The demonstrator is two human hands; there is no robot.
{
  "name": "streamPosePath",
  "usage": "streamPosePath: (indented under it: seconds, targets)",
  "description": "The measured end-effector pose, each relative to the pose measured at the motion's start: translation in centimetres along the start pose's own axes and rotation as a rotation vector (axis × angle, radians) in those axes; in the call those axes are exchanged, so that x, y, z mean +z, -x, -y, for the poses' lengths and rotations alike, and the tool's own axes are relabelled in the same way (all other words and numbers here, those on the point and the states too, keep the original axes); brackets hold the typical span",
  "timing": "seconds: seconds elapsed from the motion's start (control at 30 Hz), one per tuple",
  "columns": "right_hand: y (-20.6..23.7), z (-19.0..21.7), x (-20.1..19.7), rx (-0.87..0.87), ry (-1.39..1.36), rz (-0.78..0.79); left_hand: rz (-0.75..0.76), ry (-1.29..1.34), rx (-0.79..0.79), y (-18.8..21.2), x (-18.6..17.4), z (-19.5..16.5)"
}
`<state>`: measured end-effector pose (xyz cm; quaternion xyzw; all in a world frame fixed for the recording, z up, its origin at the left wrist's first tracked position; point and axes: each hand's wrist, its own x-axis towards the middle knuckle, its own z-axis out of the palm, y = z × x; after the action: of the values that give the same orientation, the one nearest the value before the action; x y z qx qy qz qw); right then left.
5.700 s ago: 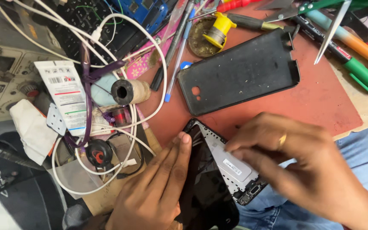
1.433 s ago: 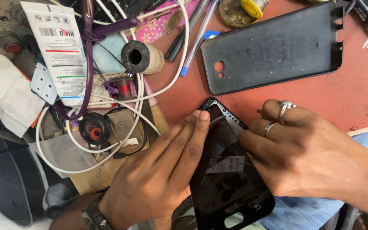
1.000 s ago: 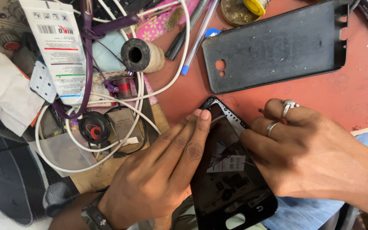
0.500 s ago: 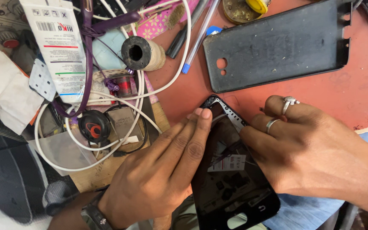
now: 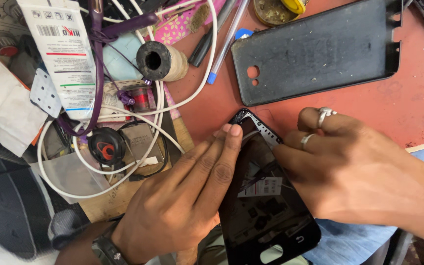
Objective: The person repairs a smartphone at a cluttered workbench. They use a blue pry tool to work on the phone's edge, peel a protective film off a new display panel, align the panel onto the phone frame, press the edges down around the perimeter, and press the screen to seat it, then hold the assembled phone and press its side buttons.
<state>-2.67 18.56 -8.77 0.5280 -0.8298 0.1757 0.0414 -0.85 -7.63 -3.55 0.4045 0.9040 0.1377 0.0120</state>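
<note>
— What sat lowest in the frame, closest to the person?

— A black phone panel (image 5: 266,206), glossy, lying at a slant from the lower middle up toward the centre. Its bottom end hung over the person's blue-clad lap; its top corner rested on the red bench (image 5: 418,108).

— And the hands?

— The left hand (image 5: 182,201) lay flat along the panel's left edge, fingers stretched out and together, the fingertips (image 5: 229,131) touching the panel near its top corner. It pressed rather than gripped. A dark watch (image 5: 106,250) was on that wrist. The right hand (image 5: 359,167) came in from the right, fingers curled against the panel's right edge, with two rings (image 5: 325,114) showing. Whether it pinched the edge or only pushed on it, I could not tell; the fingertips were hidden.

— Farther up?

— Above the hands, in the upper right, a black phone back cover (image 5: 320,49) lay on the bench, apart from the panel. Left of centre, white cables (image 5: 172,105) looped around a round black part with a red mark (image 5: 106,146). Beyond that, upper left, were a spool of pale thread (image 5: 162,61), a white tube (image 5: 67,54) and a blue-tipped pen (image 5: 226,44) at the top.
</note>
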Motion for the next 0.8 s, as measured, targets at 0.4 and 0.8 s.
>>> streamPosePath:
  seconds: [0.4, 0.8]
  targets:
    - [0.77, -0.05, 0.41, 0.069, -0.08, -0.038, 0.009, -0.005, -0.002, 0.15, -0.15, -0.05]
    - [0.46, -0.5, 0.28, 0.047, -0.125, -0.023, 0.001, -0.003, -0.001, 0.16, -0.13, 0.01]
